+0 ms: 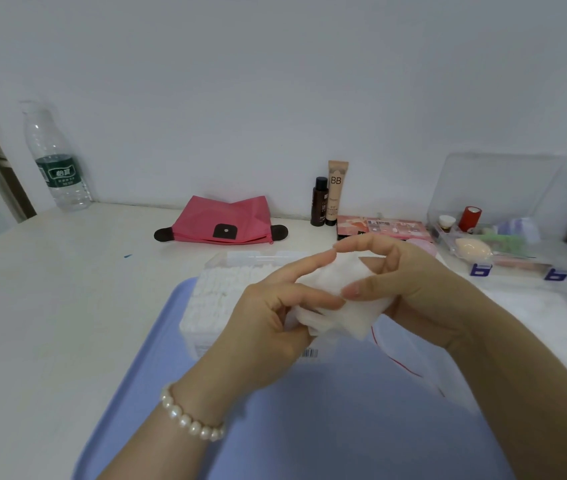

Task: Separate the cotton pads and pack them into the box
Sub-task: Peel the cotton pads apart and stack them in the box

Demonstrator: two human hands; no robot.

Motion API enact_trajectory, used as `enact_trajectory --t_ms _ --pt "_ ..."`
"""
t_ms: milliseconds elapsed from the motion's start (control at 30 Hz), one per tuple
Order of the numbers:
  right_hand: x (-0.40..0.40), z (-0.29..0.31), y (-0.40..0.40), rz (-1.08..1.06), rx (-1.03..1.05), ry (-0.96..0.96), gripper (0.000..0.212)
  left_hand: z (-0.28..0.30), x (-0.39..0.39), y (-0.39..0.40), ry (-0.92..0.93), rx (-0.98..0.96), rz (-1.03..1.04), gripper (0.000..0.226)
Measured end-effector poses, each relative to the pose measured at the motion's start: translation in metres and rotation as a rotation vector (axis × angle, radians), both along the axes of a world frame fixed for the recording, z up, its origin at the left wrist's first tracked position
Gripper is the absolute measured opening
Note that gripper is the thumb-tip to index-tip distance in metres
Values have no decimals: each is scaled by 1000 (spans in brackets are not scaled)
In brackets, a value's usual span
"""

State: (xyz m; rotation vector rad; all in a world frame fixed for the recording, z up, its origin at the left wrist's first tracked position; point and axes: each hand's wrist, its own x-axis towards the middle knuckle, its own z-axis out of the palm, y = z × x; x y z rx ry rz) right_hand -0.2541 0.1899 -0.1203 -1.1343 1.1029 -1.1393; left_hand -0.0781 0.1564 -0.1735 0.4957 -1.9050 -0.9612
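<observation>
Seemingly tilted pads [335, 299], both hands [271, 317]

Tray [309, 427] lay on table [50, 323], nearest the person. Box [212, 299] sat on tray's far left part, w/ cotton pads [340, 299] held above tray just right of box, btwn left hand [268, 327] & right hand [403, 282]. Pouch [221, 221] lay behind box, near wall. Water bottle [55, 161] stood far left at back. Two cosmetic containers [328, 195] stood right of pouch, touching; palette [382, 226] lay just before them. Organizer [489, 233] sat far right.
</observation>
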Motion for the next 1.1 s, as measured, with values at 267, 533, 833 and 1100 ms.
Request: enact_trajectory --t_ms 267,533,833,1100 --pt "3 -1 -4 -169 -42 -279 57 9 1 -5 212 448 177 53" --pt "8 0 -3 -230 -25 -496 61 27 -4 -7 521 846 194 6" --pt "12 1 -1 -519 -76 -503 20 19 -12 0 408 720 157 51" --pt "22 4 2 -435 -110 -518 26 23 -17 3 639 982 33 20"
